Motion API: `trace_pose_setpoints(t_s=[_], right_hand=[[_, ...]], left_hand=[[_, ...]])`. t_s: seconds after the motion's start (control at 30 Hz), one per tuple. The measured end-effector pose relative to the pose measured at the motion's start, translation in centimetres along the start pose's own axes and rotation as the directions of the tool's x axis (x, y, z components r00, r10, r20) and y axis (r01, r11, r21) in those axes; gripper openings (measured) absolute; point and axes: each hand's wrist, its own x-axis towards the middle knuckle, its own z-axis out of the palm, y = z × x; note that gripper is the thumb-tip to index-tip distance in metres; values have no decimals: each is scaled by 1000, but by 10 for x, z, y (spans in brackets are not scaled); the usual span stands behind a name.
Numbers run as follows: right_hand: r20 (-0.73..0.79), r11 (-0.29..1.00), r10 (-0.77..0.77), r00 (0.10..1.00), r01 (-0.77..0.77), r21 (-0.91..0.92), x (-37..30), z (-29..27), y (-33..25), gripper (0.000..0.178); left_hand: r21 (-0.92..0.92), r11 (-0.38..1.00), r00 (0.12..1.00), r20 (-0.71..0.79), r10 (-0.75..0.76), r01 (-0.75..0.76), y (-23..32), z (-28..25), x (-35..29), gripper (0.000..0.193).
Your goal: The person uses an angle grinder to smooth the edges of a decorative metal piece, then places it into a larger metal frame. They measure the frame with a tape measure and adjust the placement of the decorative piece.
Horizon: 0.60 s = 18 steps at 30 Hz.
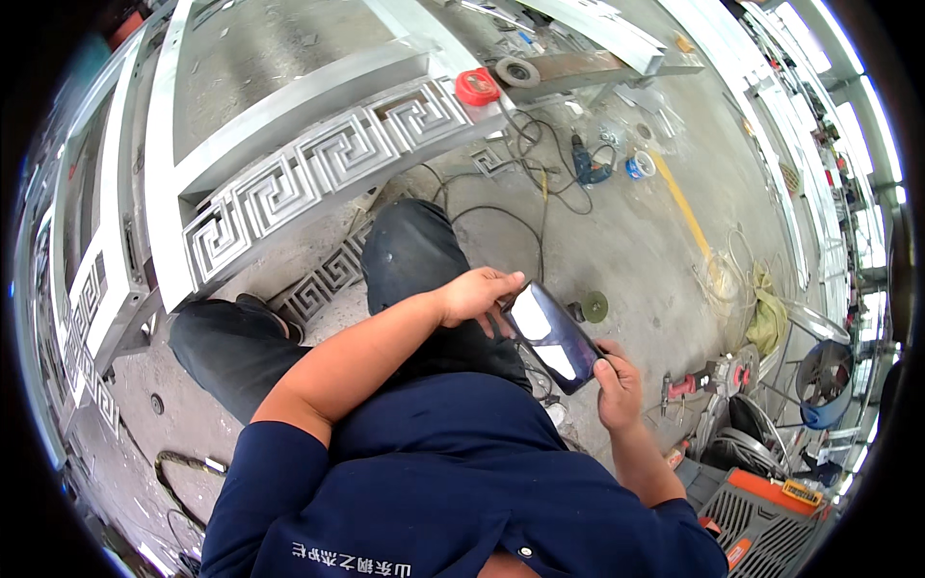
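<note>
A dark smartphone (568, 337) with a glossy, reflective screen is held tilted in front of my body. My left hand (479, 296) grips its upper left end, the fingertips curling at the edge. At the lower right end, my right hand (618, 387) clasps the phone with the thumb along the side. Bright reflections cover part of the screen, so what it displays cannot be made out. Beyond my knees lies a silvery metal frame with a Greek-key panel (337, 154), and a red tape measure (476, 87) rests on its right end.
A cordless drill (590, 162), a blue-and-white roll (640, 166) and black cables lie on the concrete floor. A grinding disc (594, 307) sits just past the phone. To the right are a red-and-grey angle grinder (708, 379), an orange-and-grey toolbox (756, 515) and a green cloth (767, 313).
</note>
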Motion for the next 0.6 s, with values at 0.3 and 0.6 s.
trace_pose_setpoints(t_s=[0.3,0.6], right_hand=[[105,839,286,952,-302,453,15,18,42,32],[175,861,265,948,-315,399,13,12,45,39]], left_hand=[[-254,959,991,-76,109,-125,-21,-19,2,33],[-214,969,991,-70,114,-126,-21,-17,6,34]])
